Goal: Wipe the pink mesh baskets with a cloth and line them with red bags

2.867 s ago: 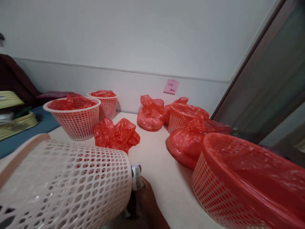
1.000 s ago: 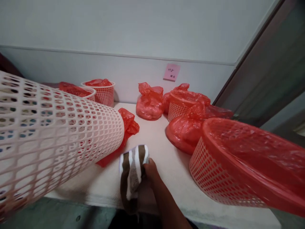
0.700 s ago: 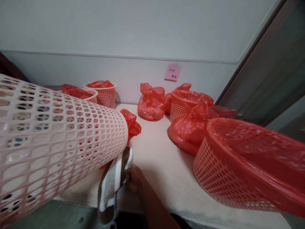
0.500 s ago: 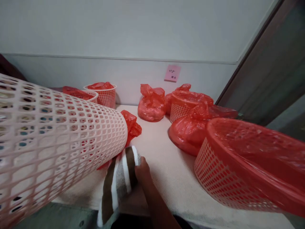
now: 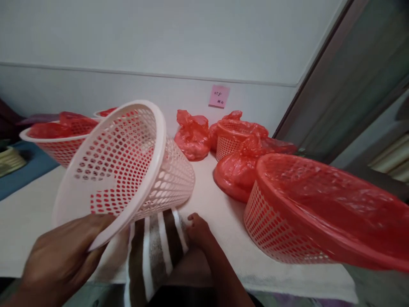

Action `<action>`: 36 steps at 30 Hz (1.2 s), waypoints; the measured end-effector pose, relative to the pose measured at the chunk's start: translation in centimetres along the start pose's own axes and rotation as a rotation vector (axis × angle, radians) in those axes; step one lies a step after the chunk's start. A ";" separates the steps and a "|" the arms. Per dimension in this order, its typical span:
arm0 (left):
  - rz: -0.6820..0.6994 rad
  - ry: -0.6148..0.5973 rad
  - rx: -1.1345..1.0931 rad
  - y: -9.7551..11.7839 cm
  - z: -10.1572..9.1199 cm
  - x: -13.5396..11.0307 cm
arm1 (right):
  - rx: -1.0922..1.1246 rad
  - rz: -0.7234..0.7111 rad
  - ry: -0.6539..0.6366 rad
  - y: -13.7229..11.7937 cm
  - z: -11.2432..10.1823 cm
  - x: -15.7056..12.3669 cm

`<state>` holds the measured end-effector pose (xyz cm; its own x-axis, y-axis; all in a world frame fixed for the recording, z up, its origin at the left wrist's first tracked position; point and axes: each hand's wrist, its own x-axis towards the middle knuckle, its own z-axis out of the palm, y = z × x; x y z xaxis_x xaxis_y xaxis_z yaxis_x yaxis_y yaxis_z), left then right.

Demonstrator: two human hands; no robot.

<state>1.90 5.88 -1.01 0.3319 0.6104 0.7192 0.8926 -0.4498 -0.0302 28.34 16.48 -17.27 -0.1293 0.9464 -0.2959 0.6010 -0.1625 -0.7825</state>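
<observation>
My left hand (image 5: 68, 251) grips the near rim of a pale pink plastic mesh basket (image 5: 156, 140), which tilts with its mouth toward me and to the left. Its base sits over the white-covered table. Below the basket hangs a striped cloth (image 5: 155, 251) in brown, white and grey, over the table's front edge. My right hand (image 5: 198, 230) is closed at the right side of this cloth, holding its edge. Through the basket's holes, something red shows behind it.
A larger basket lined with red plastic (image 5: 287, 213) stands at the right. Tied red bags (image 5: 193, 138) and another lined basket (image 5: 228, 140) are along the wall. More lined baskets (image 5: 60, 145) stand left. A pink note (image 5: 219, 96) hangs on the wall of the white-covered table (image 5: 28, 221).
The pale basket has swung its mouth into view and moved right, and my left hand has come into view on its rim. My right hand stays at the striped cloth.
</observation>
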 end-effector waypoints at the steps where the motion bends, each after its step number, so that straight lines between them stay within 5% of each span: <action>1: 0.069 0.006 0.024 0.2 0.7 0.9 | 0.006 -0.009 0.003 0.0 -0.2 0.0; 6: 0.233 0.099 0.112 0.4 3.1 4.1 | 0.072 -0.123 0.040 -0.8 0.2 -0.9; 10: 0.228 0.079 0.075 0.6 3.5 5.3 | -0.008 -0.243 -0.069 -1.4 2.2 -1.7; 14: 0.259 0.082 0.051 1.4 3.9 5.7 | -0.110 -0.179 -0.097 -1.3 3.4 -1.3; 21: 0.346 -0.135 -0.114 2.7 6.2 6.2 | -0.147 -0.158 -0.049 -1.1 1.9 0.0; 29: 0.490 -0.297 -0.113 2.0 7.9 9.9 | -0.197 -0.145 -0.040 -0.6 0.9 -0.1; 36: 0.296 -0.203 -0.244 0.0 7.2 10.7 | -0.217 -0.147 -0.040 -0.4 0.5 -0.1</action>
<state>7.63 17.11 1.68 0.6380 0.5364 0.5524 0.6594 -0.7511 -0.0323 27.70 16.28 -17.22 -0.2564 0.9429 -0.2129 0.7277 0.0433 -0.6845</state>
